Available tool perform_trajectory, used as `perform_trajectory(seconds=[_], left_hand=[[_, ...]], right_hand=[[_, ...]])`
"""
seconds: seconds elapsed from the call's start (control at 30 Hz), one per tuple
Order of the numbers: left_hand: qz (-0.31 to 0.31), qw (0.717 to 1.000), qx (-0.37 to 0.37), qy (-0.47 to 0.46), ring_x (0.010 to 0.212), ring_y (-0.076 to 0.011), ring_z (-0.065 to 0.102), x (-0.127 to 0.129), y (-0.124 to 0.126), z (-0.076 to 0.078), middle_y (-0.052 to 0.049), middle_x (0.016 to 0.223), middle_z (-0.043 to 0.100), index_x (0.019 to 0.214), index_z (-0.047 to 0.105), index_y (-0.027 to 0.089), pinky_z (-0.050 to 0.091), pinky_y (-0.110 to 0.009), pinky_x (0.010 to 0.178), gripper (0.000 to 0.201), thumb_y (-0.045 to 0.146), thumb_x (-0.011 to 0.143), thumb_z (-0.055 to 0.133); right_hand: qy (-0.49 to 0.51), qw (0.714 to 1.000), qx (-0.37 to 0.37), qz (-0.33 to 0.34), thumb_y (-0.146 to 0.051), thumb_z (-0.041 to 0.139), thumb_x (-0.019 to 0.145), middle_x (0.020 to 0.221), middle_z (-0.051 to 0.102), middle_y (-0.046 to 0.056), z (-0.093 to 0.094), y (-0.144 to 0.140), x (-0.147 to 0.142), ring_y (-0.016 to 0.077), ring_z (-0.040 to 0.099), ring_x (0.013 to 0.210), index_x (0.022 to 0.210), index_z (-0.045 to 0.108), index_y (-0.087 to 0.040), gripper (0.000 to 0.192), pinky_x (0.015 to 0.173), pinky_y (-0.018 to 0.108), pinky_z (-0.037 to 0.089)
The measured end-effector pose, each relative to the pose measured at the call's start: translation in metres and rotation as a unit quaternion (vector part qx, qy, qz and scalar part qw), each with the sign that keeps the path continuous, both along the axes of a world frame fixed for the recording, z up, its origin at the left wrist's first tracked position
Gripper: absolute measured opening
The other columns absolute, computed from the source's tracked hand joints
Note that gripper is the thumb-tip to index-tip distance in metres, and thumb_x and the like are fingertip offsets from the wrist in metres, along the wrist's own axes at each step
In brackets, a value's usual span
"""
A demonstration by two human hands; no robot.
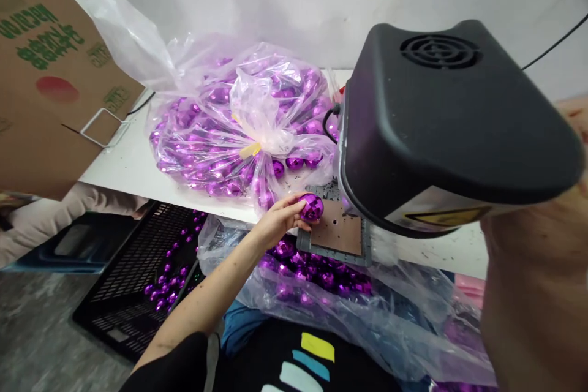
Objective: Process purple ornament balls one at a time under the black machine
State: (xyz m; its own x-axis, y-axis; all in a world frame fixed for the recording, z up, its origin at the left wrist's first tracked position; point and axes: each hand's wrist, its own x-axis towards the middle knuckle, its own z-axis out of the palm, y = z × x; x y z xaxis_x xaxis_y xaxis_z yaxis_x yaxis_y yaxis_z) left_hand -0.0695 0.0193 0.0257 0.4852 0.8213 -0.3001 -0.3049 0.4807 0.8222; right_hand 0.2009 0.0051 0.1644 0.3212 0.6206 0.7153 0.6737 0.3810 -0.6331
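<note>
1. The left hand (278,220) is pinching a purple faceted ball (311,207) in closed fingers, holding it at the brown plate (340,234) beneath the black machine (441,122) on the tabletop (133,165).
2. The right hand is lying behind the machine, so its grip cannot be told.

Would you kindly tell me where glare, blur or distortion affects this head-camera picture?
Head view: glare streaks the clear plastic bag of purple faceted balls; the right forearm fills the near edge, soft and out of focus; the black machine housing bulges from wide-angle distortion; the left hand and its purple ball are sharp.
</note>
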Motion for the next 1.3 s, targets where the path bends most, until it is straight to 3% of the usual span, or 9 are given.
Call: perform_trajectory(seconds=[0.13,0.33,0.5,0.63,0.83,1.07,1.17,1.23,1.3], left_hand=[[-0.015,1.0,-0.023,-0.004,0.075,-0.0198,0.074,0.006,0.001,-0.007,-0.008,0.09,0.074,0.116,0.062,0.014,0.058,-0.026,0.063,0.051,0.04,0.077,0.081],[0.018,0.993,0.073,0.088,0.069,-0.0134,0.068,0.021,-0.005,-0.01,-0.006,0.094,0.072,0.112,0.061,0.014,0.053,-0.022,0.057,0.062,0.05,0.068,0.086],[0.003,0.989,0.071,0.127,0.051,-0.008,0.058,0.027,-0.008,-0.014,0.001,0.072,0.066,0.109,0.064,0.013,0.043,-0.019,0.048,0.061,0.06,0.073,0.079],[-0.001,0.998,-0.007,0.056,0.056,-0.0113,0.064,0.023,-0.006,-0.017,0.001,0.068,0.065,0.103,0.064,0.013,0.048,-0.02,0.051,0.058,0.056,0.07,0.083],[-0.023,0.995,-0.07,-0.062,0.061,-0.014,0.068,0.015,-0.005,-0.02,-0.005,0.073,0.07,0.091,0.065,0.013,0.053,-0.021,0.054,0.037,0.045,0.08,0.079],[-0.052,0.99,-0.102,-0.081,0.063,-0.014,0.068,0.012,-0.003,-0.022,-0.007,0.071,0.069,0.086,0.067,0.011,0.054,-0.022,0.059,0.038,0.049,0.085,0.073],[-0.019,0.999,-0.041,-0.014,0.061,-0.0128,0.064,0.015,-0.007,-0.022,-0.005,0.076,0.068,0.099,0.068,0.012,0.051,-0.023,0.058,0.042,0.051,0.084,0.072],[0.016,0.996,0.048,0.069,0.066,-0.0129,0.063,0.02,-0.013,-0.023,-0.004,0.086,0.07,0.113,0.066,0.015,0.05,-0.024,0.061,0.047,0.051,0.084,0.073],[0.036,0.975,0.155,0.153,0.083,-0.0172,0.066,0.026,-0.018,-0.026,-0.006,0.103,0.071,0.126,0.062,0.018,0.053,-0.028,0.075,0.053,0.048,0.085,0.073]], right_hand=[[0.022,0.999,0.004,0.028,-0.041,0.056,0.094,0.071,0.048,0.0,0.005,0.003,-0.003,0.0008,0.046,0.071,0.084,0.061,-0.012,0.031,0.062,0.018,0.032],[0.037,0.999,0.004,0.027,-0.041,0.057,0.093,0.07,0.049,-0.001,0.004,0.003,-0.004,0.0001,0.047,0.066,0.083,0.061,-0.012,0.031,0.059,0.017,0.033],[0.0,1.0,0.012,0.02,-0.035,0.054,0.095,0.064,0.045,-0.003,0.001,0.002,-0.001,-0.0009,0.043,0.06,0.086,0.061,-0.013,0.025,0.06,0.019,0.03],[-0.015,1.0,0.007,0.005,-0.04,0.052,0.096,0.069,0.046,-0.002,-0.001,0.002,0.002,0.0002,0.041,0.065,0.087,0.061,-0.014,0.029,0.067,0.023,0.03],[0.016,1.0,0.021,0.011,-0.043,0.054,0.095,0.072,0.044,-0.002,-0.004,0.005,0.003,0.0013,0.037,0.068,0.087,0.061,-0.014,0.031,0.07,0.025,0.03],[-0.003,1.0,0.015,-0.001,-0.043,0.053,0.095,0.073,0.043,-0.001,-0.004,0.003,0.002,0.0008,0.037,0.069,0.087,0.06,-0.014,0.031,0.07,0.025,0.03],[-0.008,1.0,0.019,0.001,-0.042,0.053,0.095,0.075,0.045,-0.001,-0.003,0.003,0.001,0.0008,0.038,0.07,0.087,0.06,-0.014,0.03,0.069,0.025,0.029],[-0.011,1.0,0.023,0.006,-0.043,0.05,0.096,0.076,0.047,-0.001,-0.003,0.004,0.001,0.001,0.039,0.071,0.088,0.061,-0.014,0.032,0.069,0.025,0.028],[-0.014,1.0,0.026,0.006,-0.043,0.049,0.097,0.075,0.046,-0.001,-0.003,0.004,0.001,0.001,0.038,0.069,0.089,0.062,-0.014,0.033,0.068,0.025,0.027]])
